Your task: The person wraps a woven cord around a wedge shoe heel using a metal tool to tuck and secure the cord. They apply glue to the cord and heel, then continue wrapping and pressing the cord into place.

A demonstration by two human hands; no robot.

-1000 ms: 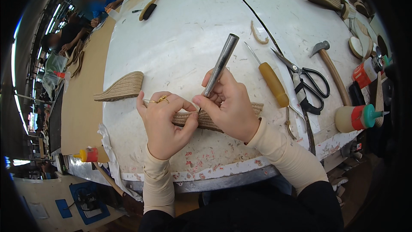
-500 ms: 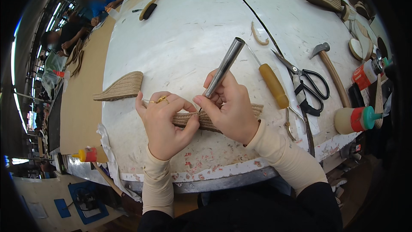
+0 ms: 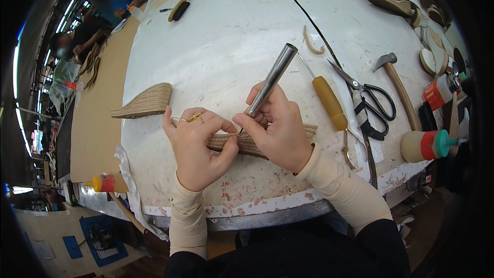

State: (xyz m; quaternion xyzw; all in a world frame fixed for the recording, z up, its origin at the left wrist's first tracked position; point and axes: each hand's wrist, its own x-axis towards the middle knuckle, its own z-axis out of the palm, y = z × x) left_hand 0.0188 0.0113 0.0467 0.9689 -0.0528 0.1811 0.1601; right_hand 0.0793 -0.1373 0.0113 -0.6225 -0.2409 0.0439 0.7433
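Note:
My left hand (image 3: 199, 146) grips a braided jute wedge sole (image 3: 250, 146) between thumb and fingers, pressing it on the white tabletop. A metal-handled awl (image 3: 274, 78) is in my right hand (image 3: 280, 131); its thin dark tip meets the sole's braid beside my left fingertips. My hands hide parts of the sole. Another jute wedge (image 3: 146, 102) lies to the left of my left hand. Just right of my right hand lies a hooked tool with a yellow handle (image 3: 329, 104).
Black-handled scissors (image 3: 366, 90), a hammer (image 3: 400, 85), pincers (image 3: 350, 149) and a glue bottle (image 3: 419, 145) lie at the right. A brush (image 3: 181, 5) lies far off, and a yellow-capped bottle (image 3: 108, 183) sits at the left edge. Finished wedges (image 3: 391, 2) pile up far right. Two people work far left.
The view has shifted very slightly. My hands keep the same hold, with the awl's tip still at the sole's braid.

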